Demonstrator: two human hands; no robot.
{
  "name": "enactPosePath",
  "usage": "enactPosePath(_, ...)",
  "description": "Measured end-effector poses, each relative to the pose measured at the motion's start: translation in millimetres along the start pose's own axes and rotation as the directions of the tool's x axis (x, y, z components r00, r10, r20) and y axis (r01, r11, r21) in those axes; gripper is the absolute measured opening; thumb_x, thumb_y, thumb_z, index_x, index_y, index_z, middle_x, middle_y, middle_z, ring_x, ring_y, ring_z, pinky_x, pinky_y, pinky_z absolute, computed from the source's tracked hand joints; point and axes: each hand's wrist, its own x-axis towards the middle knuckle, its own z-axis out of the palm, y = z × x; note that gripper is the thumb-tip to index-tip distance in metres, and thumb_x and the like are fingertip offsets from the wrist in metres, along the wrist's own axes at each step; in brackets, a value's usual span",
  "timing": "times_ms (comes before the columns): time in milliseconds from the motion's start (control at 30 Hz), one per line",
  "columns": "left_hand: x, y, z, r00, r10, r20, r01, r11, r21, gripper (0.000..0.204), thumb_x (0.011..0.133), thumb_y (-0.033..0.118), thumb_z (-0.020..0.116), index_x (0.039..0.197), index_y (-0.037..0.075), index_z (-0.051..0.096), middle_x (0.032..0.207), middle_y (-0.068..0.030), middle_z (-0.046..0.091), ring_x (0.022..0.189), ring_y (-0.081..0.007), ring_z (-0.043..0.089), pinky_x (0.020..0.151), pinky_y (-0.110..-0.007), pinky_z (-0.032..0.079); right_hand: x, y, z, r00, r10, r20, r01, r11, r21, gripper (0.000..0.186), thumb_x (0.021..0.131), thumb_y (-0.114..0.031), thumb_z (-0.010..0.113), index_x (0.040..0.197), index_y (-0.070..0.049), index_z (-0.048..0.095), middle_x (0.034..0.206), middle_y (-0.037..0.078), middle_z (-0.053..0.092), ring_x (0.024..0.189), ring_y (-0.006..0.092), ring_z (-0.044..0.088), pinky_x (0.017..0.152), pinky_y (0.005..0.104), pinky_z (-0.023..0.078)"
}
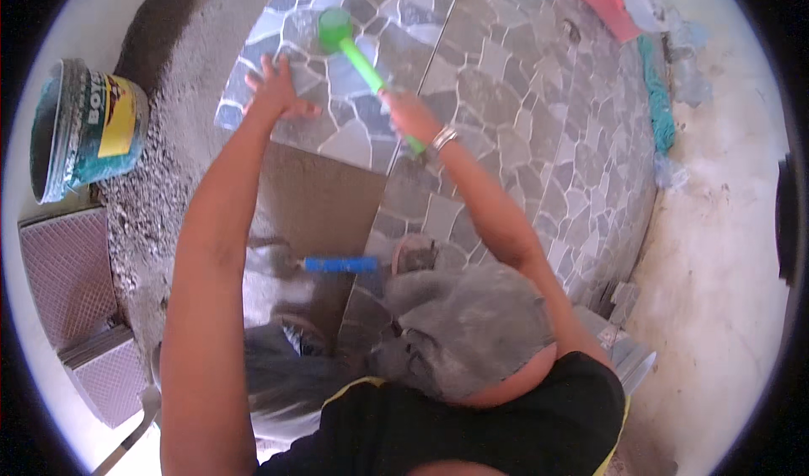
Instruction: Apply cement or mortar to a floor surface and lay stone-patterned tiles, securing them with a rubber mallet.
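Note:
A rubber mallet with a bright green head and handle [364, 68] is gripped in my right hand [413, 120], its fingers wrapped round the lower handle. The mallet's head lies over a grey stone-patterned floor tile [345, 143]; whether it touches the surface I cannot tell. My left hand [276, 95] rests on the same tile near its left edge, fingers spread and holding nothing. Closer to my body, a trowel with a blue handle [340, 263] lies on the smooth grey mortar bed [316, 185], beside my foot.
A teal bucket [126, 130] lies tipped at the left by loose gravelly mortar [147, 215]. Stacked tiles [69, 265] with ridged backs lean below it. Laid patterned tiles [514, 122] stretch to the right, toward a pale wall [716, 248]. A red object [602, 2] sits at the far right.

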Motion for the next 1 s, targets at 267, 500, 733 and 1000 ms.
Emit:
enactPosePath(267,-1.7,6.3,3.6,0.991,0.109,-0.080,-0.102,0.991,0.088,0.148,0.055,0.074,0.082,0.160,0.005,0.004,0.162,-0.0345,0.003,0.152,-0.0467,0.006,0.117,-0.067,0.006,-16.1,-2.6,-30.1,0.995,0.088,0.050,-0.084,0.994,-0.073,0.057,0.100,-0.051,0.047,0.076,-0.001,0.060,0.052,0.007,0.057,0.042,0.0181,0.057,0.045,0.0374,0.047)
enactPosePath(500,-8.8,-1.6,8.9,0.990,0.110,-0.083,-0.102,0.991,0.089,0.145,0.057,0.075,0.080,0.159,0.002,0.008,0.161,-0.0358,0.005,0.152,-0.0471,0.007,0.117,-0.068,0.007,-41.2,-28.2,-15.7,0.978,-0.114,-0.172,0.070,0.967,-0.244,0.055,0.101,-0.049,0.047,0.079,0.000,0.060,0.059,0.009,0.058,0.049,0.0209,0.058,0.048,0.0387,0.044)
enactPosePath(733,-24.9,22.5,-6.7,0.997,-0.052,-0.048,0.053,0.999,0.010,0.134,0.064,0.065,0.084,0.161,0.017,0.005,0.167,-0.0180,-0.002,0.146,-0.0594,0.008,0.111,-0.068,0.034,-38.8,29.9,-57.4,0.982,-0.164,-0.090,0.086,0.825,-0.559,0.063,0.098,-0.055,0.045,0.086,0.003,0.065,0.082,0.029,0.066,0.081,0.0481,0.064,0.073,0.0548,0.048)
enactPosePath(1000,-15.1,-20.2,-20.8,0.998,0.023,0.050,-0.025,0.999,0.043,0.129,0.061,0.060,0.088,0.160,0.020,0.016,0.166,-0.0186,0.004,0.147,-0.0554,0.015,0.110,-0.066,0.037,-51.0,51.1,-31.8,0.955,-0.216,-0.203,0.085,0.855,-0.511,0.065,0.099,-0.056,0.044,0.086,0.004,0.064,0.083,0.032,0.065,0.082,0.0515,0.063,0.074,0.0572,0.047)
